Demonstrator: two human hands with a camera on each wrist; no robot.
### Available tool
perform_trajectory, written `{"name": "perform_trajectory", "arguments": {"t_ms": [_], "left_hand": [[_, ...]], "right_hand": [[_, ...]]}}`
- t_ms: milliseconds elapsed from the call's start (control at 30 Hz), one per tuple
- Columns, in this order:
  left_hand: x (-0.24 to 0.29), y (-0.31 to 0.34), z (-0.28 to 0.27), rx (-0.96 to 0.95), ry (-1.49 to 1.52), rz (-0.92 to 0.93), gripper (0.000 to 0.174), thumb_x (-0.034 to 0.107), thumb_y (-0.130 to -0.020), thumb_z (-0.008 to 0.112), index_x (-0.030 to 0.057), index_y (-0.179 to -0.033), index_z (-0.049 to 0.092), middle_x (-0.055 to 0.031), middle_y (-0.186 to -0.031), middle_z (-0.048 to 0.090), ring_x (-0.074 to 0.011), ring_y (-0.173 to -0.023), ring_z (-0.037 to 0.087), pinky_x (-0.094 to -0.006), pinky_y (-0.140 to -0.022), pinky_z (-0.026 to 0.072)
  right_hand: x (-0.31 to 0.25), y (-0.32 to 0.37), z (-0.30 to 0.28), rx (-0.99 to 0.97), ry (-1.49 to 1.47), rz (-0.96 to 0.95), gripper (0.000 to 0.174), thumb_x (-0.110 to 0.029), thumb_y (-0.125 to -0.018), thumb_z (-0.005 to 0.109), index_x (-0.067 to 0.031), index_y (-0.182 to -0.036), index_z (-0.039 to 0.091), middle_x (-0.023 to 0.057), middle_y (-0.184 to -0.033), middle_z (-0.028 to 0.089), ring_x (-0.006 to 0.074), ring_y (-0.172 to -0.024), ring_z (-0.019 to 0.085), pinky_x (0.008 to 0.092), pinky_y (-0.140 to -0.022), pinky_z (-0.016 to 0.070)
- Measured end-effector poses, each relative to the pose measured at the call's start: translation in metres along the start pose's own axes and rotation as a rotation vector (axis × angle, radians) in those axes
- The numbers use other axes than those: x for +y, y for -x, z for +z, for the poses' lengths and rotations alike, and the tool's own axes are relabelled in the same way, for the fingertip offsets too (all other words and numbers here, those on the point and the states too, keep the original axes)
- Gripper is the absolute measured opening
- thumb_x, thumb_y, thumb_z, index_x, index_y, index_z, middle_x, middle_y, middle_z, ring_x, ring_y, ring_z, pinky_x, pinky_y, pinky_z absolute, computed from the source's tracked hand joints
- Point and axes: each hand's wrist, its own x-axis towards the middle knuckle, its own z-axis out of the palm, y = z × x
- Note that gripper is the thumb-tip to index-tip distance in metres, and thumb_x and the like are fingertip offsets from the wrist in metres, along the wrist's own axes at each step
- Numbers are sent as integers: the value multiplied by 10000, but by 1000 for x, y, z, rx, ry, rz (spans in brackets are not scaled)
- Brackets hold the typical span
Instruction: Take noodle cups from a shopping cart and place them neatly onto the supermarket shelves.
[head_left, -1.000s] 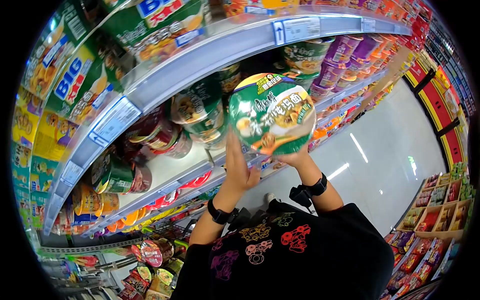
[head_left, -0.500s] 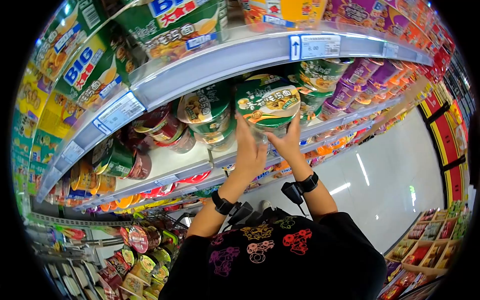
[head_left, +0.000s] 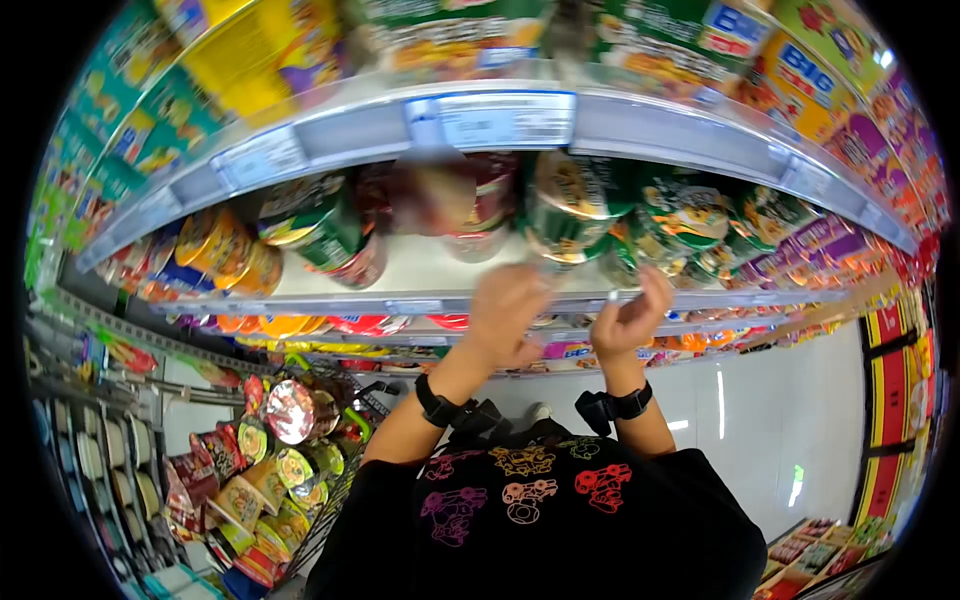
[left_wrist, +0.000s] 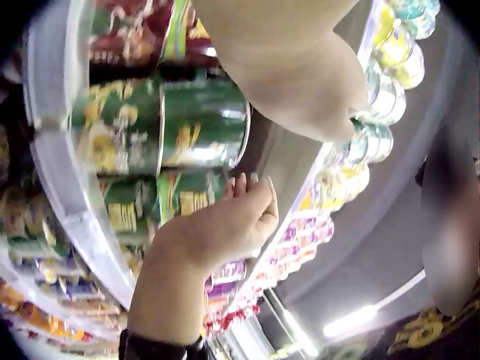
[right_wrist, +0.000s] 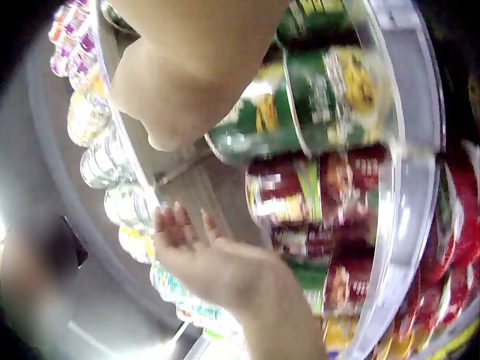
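My left hand (head_left: 508, 318) is just in front of the middle shelf's edge, its fingers loose and blurred, holding nothing. To its right, my right hand (head_left: 630, 318) is turned partly palm up with loosely bent fingers, also holding nothing. Behind them on the shelf sit green instant noodle bowls, a stack (head_left: 575, 205) straight ahead of the left hand and another bowl (head_left: 682, 212) beyond the right hand. In the left wrist view the green bowls (left_wrist: 202, 124) stand stacked beside both hands. Dark red noodle bowls (right_wrist: 285, 191) appear next to the green stack in the right wrist view.
A price-tagged shelf edge (head_left: 350, 140) overhangs the bowls, with larger noodle tubs above. At lower left stands a shopping cart (head_left: 345, 500) loaded with noodle packs and bowls. Purple cups (head_left: 815, 240) line the shelf's right end. Shiny floor (head_left: 760, 420) stretches to the right.
Earlier both hands held a green noodle bowl and moved it into the shelf among the others. Now they have let go and drawn back; the head view has swung left.
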Motion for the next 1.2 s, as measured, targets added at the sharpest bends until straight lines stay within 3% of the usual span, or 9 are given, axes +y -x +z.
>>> {"name": "perform_trajectory", "arguments": {"t_ms": [67, 200, 367, 567, 767, 867, 933, 1100, 1200], "left_hand": [[-14, 17, -43, 263, -365, -159, 519, 343, -917, 418, -37, -1270, 444, -204, -1256, 494, -363, -1190, 451, -445, -1005, 338], [-43, 17, -132, 774, -330, -657, 506, 276, -961, 361, -25, -1366, 333, -172, -1387, 378, -292, -1305, 343, -425, -1088, 248], [-97, 71, -182, 732, -79, -963, 506, 240, -990, 272, 4, -1437, 235, -199, -1467, 302, -284, -1355, 298, -371, -1100, 237], [-97, 70, -184, 607, 96, -978, 546, 302, -1003, 259, 15, -1463, 195, -214, -1436, 355, -296, -1306, 383, -348, -1059, 300], [-30, 44, -152, 501, -56, -881, 637, 4, -807, 406, -85, -1397, 182, -238, -1370, 336, -327, -1286, 349, -408, -1071, 261], [-14, 73, -129, 265, -121, -689, 646, 242, -879, 488, -98, -1356, 215, -226, -1344, 337, -312, -1271, 356, -416, -1056, 280], [-6, 75, -104, 311, 333, -575, 847, 528, -870, 504, -107, -1349, 212, -243, -1332, 322, -296, -1226, 407, -420, -1018, 337], [14, 54, -59, 10, 402, -411, 903, 573, -851, 498, -118, -1359, 216, -283, -1356, 298, -362, -1237, 375, -453, -1027, 300], [16, 34, -29, -69, 349, -327, 937, 600, -840, 494, -125, -1365, 218, -307, -1370, 283, -401, -1243, 356, -472, -1032, 279]], "right_hand": [[-37, 1, 40, -237, -263, -5, 453, -97, -747, 622, 31, -1167, 510, 213, -1128, 559, 339, -1030, 554, 432, -917, 428], [-98, -14, 128, -609, -499, 96, 569, -131, -746, 655, 39, -1247, 447, 232, -1178, 531, 359, -1087, 529, 410, -934, 419], [-113, -2, 235, -626, -469, 247, 806, -236, -754, 712, 47, -1375, 284, 264, -1259, 471, 395, -1164, 472, 424, -997, 368], [-131, 1, 265, -649, -524, 311, 920, -291, -712, 761, 53, -1383, 233, 277, -1274, 452, 399, -1168, 468, 434, -1003, 361], [-148, -14, 204, -510, -522, 283, 1043, -293, -607, 842, 34, -1391, 236, 234, -1311, 429, 368, -1199, 455, 432, -1001, 374], [-138, -5, 162, -490, -525, 259, 1090, -334, -590, 865, 48, -1389, 229, 220, -1319, 425, 332, -1213, 457, 418, -1009, 372], [-130, 5, 132, -514, -488, 306, 1120, -386, -586, 876, 56, -1383, 225, 219, -1320, 423, 309, -1216, 464, 410, -1008, 380], [-119, -13, 75, -79, -582, 213, 1016, -244, -596, 890, 48, -1351, 278, 183, -1265, 503, 239, -1143, 542, 360, -953, 461], [-93, 0, 35, -135, -486, 356, 974, -233, -611, 883, 49, -1338, 300, 174, -1235, 529, 230, -1110, 562, 356, -939, 472]]}}
